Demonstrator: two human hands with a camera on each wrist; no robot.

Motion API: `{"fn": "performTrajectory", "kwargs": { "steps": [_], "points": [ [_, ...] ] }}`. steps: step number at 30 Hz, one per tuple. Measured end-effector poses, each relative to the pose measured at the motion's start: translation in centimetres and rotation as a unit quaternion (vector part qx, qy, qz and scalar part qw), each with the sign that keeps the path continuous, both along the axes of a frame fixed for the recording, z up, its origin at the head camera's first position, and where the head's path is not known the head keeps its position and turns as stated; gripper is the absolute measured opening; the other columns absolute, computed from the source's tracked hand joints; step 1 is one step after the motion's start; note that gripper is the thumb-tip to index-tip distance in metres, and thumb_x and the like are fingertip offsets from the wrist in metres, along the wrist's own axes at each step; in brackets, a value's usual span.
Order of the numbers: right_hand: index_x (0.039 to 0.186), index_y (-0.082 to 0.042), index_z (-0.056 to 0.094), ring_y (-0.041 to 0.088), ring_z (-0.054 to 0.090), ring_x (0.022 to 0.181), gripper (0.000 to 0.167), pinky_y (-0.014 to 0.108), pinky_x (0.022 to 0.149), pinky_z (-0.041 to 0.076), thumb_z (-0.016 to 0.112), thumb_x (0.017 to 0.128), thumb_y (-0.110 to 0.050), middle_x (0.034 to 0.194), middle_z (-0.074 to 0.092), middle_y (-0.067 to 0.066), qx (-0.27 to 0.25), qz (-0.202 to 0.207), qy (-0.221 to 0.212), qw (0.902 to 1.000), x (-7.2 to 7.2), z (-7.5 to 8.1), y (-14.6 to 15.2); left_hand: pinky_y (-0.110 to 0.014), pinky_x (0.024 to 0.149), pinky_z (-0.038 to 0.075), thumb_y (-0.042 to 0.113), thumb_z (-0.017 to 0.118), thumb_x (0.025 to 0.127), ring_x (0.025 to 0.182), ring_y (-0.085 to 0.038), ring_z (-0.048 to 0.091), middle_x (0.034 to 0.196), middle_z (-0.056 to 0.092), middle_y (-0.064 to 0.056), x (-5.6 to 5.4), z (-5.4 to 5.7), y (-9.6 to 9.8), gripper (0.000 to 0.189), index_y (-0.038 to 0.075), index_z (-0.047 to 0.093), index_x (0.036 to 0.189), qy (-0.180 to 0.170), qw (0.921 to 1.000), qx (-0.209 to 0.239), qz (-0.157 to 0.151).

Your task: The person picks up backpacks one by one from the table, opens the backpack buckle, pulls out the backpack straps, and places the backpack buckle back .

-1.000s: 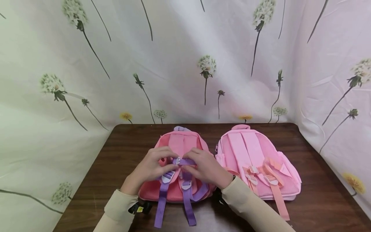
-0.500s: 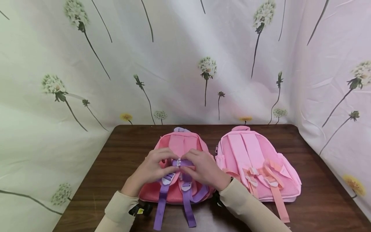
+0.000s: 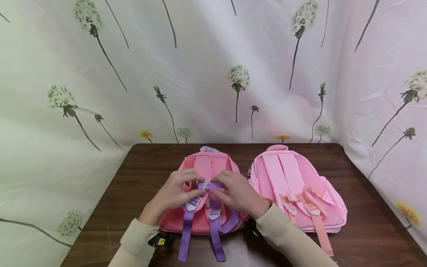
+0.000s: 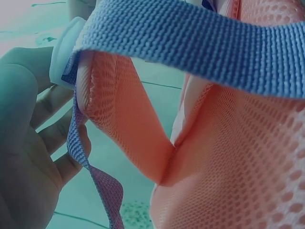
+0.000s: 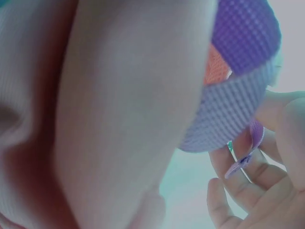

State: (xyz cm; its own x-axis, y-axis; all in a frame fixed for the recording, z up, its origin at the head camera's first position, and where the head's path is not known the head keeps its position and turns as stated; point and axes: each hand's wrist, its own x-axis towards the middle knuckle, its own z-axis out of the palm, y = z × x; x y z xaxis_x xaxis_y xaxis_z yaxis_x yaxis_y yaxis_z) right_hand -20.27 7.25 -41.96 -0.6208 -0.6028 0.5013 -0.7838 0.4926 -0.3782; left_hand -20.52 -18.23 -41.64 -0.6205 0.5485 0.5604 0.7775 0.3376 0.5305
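Note:
A coral-pink backpack (image 3: 211, 167) lies on the table with its shoulder straps up. Over its middle, my left hand (image 3: 173, 190) pinches a small white buckle (image 3: 205, 185) between thumb and fingers. Just to the right, my right hand (image 3: 238, 193) pinches the purple strap (image 3: 214, 186) that runs from the buckle. In the left wrist view, wide webbing (image 4: 190, 43) crosses in front of the mesh padding. The right wrist view has a loop of purple webbing (image 5: 248, 36) near the fingers, with the sleeve covering much of the frame. The fingertips partly cover the buckle.
A lighter pink backpack (image 3: 293, 172) with peach straps lies to the right, close to the coral one. Two purple strap tails (image 3: 185, 237) hang toward the front of the brown table (image 3: 133, 193). A flower-printed cloth (image 3: 207, 74) hangs behind.
Half a second ago my hands were closer together at the buckle. My right hand has since shifted slightly right, and more purple strap shows between them.

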Motion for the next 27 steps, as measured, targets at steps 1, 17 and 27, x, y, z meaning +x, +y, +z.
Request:
{"fn": "performTrajectory", "kwargs": {
  "steps": [1,17,27],
  "points": [
    [0.115,-0.014,0.074,0.008,0.062,0.085,0.028,0.027,0.077,0.058,0.084,0.091,-0.025,0.101,0.07,-0.002,-0.001,0.002,0.0,1.0,-0.04,-0.03,-0.01,-0.032,0.072,0.056,0.008,0.09,0.083,0.082,-0.018,0.063,0.098,0.072,0.005,-0.01,0.02,0.04,0.031,0.017,0.078,0.11,0.001,1.0,0.002,0.0],
    [0.12,-0.013,0.073,0.009,0.062,0.084,0.031,0.024,0.076,0.055,0.081,0.094,-0.028,0.103,0.07,-0.001,0.002,0.015,0.01,0.9998,-0.1,0.17,-0.17,-0.033,0.074,0.057,0.009,0.092,0.081,0.085,-0.015,0.064,0.1,0.074,0.005,0.01,0.32,0.39,0.033,0.017,0.079,0.109,0.001,1.0,0.008,0.002],
    [0.115,-0.014,0.073,0.008,0.058,0.084,0.028,0.024,0.076,0.056,0.084,0.092,-0.025,0.1,0.066,-0.003,-0.001,0.008,-0.037,0.9993,0.04,0.14,0.14,-0.033,0.07,0.055,0.008,0.092,0.08,0.082,-0.018,0.062,0.097,0.073,0.003,0.06,0.04,0.14,0.034,0.016,0.078,0.109,0.001,0.9999,0.012,-0.003]
  ]
}}
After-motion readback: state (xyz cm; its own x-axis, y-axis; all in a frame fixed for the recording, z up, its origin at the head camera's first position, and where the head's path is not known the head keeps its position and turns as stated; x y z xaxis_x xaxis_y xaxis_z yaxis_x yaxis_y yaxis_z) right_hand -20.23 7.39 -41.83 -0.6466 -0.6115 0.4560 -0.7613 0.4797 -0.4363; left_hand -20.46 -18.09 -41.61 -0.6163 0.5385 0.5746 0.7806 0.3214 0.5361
